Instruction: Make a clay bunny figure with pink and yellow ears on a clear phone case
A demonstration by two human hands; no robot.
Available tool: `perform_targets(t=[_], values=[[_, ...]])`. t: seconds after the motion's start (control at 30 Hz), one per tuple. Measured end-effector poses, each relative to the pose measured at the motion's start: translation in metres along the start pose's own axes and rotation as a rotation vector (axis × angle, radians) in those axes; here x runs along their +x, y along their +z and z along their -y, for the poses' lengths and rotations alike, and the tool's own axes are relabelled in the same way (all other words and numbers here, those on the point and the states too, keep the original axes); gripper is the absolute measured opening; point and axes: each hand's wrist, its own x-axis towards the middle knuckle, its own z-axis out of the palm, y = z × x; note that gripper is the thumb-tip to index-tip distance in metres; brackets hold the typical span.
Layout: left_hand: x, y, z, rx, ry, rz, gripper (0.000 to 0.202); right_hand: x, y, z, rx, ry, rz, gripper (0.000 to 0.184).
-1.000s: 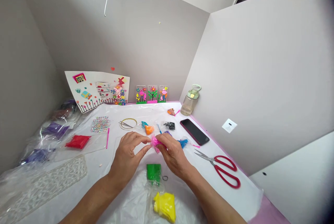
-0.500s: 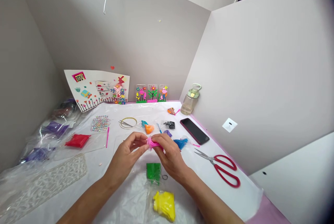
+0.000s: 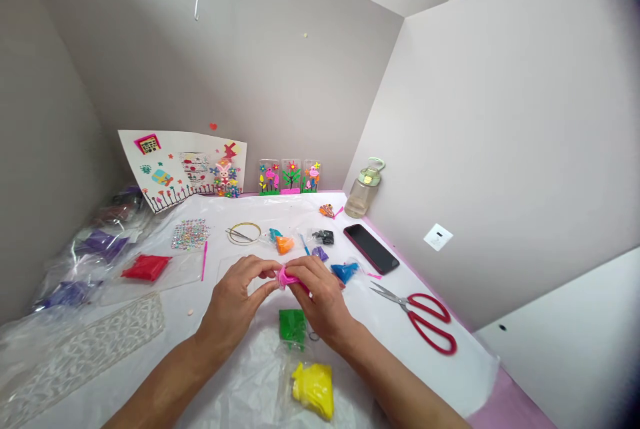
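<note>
Head camera looks forward and down over the white table (image 3: 430, 376), near.

Red scissors (image 3: 425, 322) lie at the right, well apart from a black phone (image 3: 371, 248) farther back; a water bottle (image 3: 364, 190) stands in the corner by the wall; green clay (image 3: 293, 326) and yellow clay (image 3: 314, 389) sit in clear bags at the near edge; blue clay (image 3: 345, 272) and orange clay (image 3: 285, 244) lie mid-table; a red clay bag (image 3: 146, 267) rests at the left, near a gem sheet (image 3: 191, 234); a decorated picture (image 3: 185, 169) leans on the back wall.
</note>
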Motion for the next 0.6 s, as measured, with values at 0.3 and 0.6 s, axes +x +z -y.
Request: perform_targets(t=[0.3,0.6], values=[[-0.0015,0.0001,0.0032,0.122,0.012,0.054,0.015,-0.0043,0.0077,0.0047,-0.046,0.072,0.007,0.016],[-0.0055,-0.0063,0.0029,0.191,-0.057,0.139,0.005,-0.0049,0.0085,0.0061,-0.014,0.007,0.073,0.017]])
